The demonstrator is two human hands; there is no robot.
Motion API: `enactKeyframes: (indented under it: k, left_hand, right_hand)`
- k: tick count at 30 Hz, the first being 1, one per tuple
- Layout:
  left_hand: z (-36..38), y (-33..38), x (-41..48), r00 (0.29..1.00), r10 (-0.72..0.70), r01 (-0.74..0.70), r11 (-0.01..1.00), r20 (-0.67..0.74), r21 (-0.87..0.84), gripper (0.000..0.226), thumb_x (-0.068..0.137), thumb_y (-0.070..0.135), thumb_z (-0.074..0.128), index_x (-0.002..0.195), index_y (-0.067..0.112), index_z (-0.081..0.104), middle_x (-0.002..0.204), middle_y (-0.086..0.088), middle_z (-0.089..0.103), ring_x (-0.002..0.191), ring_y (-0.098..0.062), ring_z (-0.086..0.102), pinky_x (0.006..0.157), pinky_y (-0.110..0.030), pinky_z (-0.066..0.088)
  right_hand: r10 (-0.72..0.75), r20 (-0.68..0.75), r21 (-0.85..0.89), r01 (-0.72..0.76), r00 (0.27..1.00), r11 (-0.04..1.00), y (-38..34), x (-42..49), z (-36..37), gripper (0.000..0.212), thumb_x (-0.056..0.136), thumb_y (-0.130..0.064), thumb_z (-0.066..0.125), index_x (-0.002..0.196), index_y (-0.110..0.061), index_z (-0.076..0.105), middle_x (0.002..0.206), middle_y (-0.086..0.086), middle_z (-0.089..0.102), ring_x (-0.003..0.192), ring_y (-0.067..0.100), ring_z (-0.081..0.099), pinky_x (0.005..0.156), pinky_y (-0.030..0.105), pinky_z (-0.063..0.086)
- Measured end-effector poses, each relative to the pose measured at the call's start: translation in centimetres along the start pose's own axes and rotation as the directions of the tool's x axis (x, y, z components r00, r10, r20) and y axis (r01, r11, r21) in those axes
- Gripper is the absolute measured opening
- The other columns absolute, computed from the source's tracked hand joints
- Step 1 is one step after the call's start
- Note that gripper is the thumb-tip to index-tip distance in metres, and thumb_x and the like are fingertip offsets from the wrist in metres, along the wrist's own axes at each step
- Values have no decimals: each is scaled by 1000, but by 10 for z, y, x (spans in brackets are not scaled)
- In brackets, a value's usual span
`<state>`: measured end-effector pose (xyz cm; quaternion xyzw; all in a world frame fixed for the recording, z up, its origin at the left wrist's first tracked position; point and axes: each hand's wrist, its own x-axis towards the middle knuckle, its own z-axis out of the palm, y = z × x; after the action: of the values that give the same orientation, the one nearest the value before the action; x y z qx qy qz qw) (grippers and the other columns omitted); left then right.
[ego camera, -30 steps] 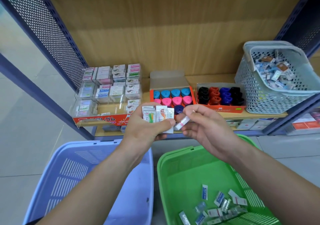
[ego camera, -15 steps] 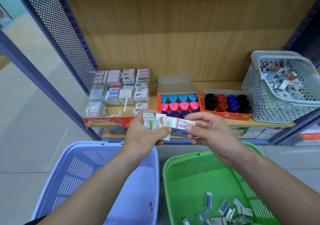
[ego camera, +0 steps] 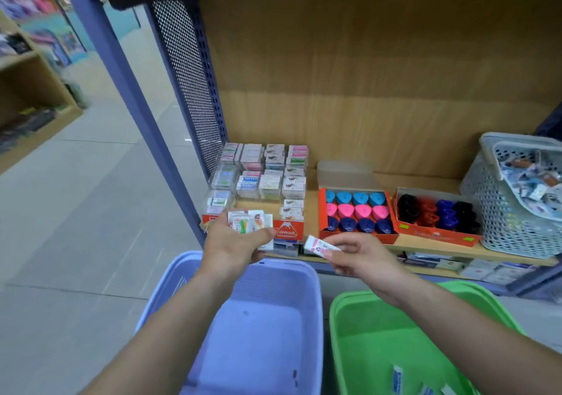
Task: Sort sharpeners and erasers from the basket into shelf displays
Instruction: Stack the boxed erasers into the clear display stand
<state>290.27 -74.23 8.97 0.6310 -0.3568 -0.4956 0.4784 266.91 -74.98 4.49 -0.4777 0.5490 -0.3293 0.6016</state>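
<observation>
- We're on the eraser half of the sort. The left hand [ego camera: 237,245] grips a stack [ego camera: 248,223] of wrapped erasers with its fingers curled round it, right in front of the display's [ego camera: 258,178] red lip.
- The right hand [ego camera: 368,258] pinches one eraser [ego camera: 317,245] (white wrapper, pink print) between thumb and fingers [ego camera: 342,242]. It is in the air between the stack and the sharpener box [ego camera: 355,209], apart from both.
- Our read is that this one has been singled out for filing, and it is not yet in any slot.
- The display sits at the left end of the shelf [ego camera: 425,245]. It has tiers of clear compartments, most with erasers in them, and there is a bare stretch in the front row.
- The next move, as we judge it, is to carry the eraser up and left to the compartment whose wrappers match its pink print, then slide it in flat. (The back right column looks pinkest, but the labels are too blurred to be sure.)
- That calls for the left hand to shift, since it stands between us and the front row.
- There is more to come: loose erasers lie in the green basket [ego camera: 340,318] below the right arm. The purple basket [ego camera: 258,334] stands beside it.
- The sharpener box and the dark box [ego camera: 438,215] next to it look full, and the grey basket [ego camera: 498,212] at the right end holds a jumble of small packs.
</observation>
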Motion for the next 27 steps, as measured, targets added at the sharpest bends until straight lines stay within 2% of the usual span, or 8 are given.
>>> enactKeyframes:
  k: [3,6,11,13,18,20,23,27]
  left_hand:
    - [-32,11,10,999,47,-46,995,-14,86,38,74,-1,84,96,20,61,76,1,72,62,-14,66,53,-29,57]
    - [-64,5,23,997,74,-67,979,-28,193,43,73,-1,85,104,17,60,81,-5,69,67,-17,63,59,-33,58]
    - [-95,-23,56,990,6,12,992,-138,126,38,75,-3,83,98,16,59,80,-8,66,63,-18,61,56,-31,56]
    - [-102,-29,75,984,10,9,994,-175,108,39,74,-3,83,99,15,60,80,-9,66,63,-18,60,56,-31,55]
    - [-100,-43,97,990,7,14,989,-141,144,41,76,-4,81,106,12,60,76,-4,65,59,-12,59,51,-25,56]
    - [-100,-49,104,991,4,16,988,-134,151,41,75,-3,82,107,13,60,77,-4,66,62,-14,60,54,-26,57]
    - [-103,-54,111,991,-2,24,987,-131,160,42,75,0,83,107,15,60,81,-4,68,67,-16,63,57,-28,59]
    - [-105,-59,117,990,-21,42,988,-142,147,43,74,1,84,107,16,61,82,-5,69,68,-17,65,58,-28,59]
  right_hand:
    - [5,-34,-54,-7,999,999,-2,37,19,16,91,0,70,103,-8,74,83,10,68,69,17,60,71,31,56]
    - [-15,-72,-116,6,997,993,-8,75,44,15,91,4,69,104,-4,71,82,8,68,66,19,61,67,31,57]
    - [-66,-80,-269,42,995,962,-12,142,76,14,90,-7,73,94,-19,67,94,8,72,76,21,66,64,30,54]
    - [-97,-77,-344,65,992,937,-8,172,87,16,89,-11,75,91,-24,68,97,3,73,84,19,69,74,33,57]
    - [-214,-26,-455,179,977,872,-7,226,113,15,87,-16,78,87,-28,69,84,-9,68,75,11,64,77,29,52]
    - [-248,22,-559,217,969,800,-8,244,121,10,89,-20,75,96,-26,71,86,-11,66,79,10,62,79,27,50]
    - [-279,83,-778,237,957,582,-9,263,126,12,93,-24,69,104,-28,72,91,-11,65,91,14,63,79,29,50]
    - [-287,160,-879,269,944,394,-6,281,135,21,94,-25,63,113,-30,71,111,-7,71,103,20,65,86,37,56]
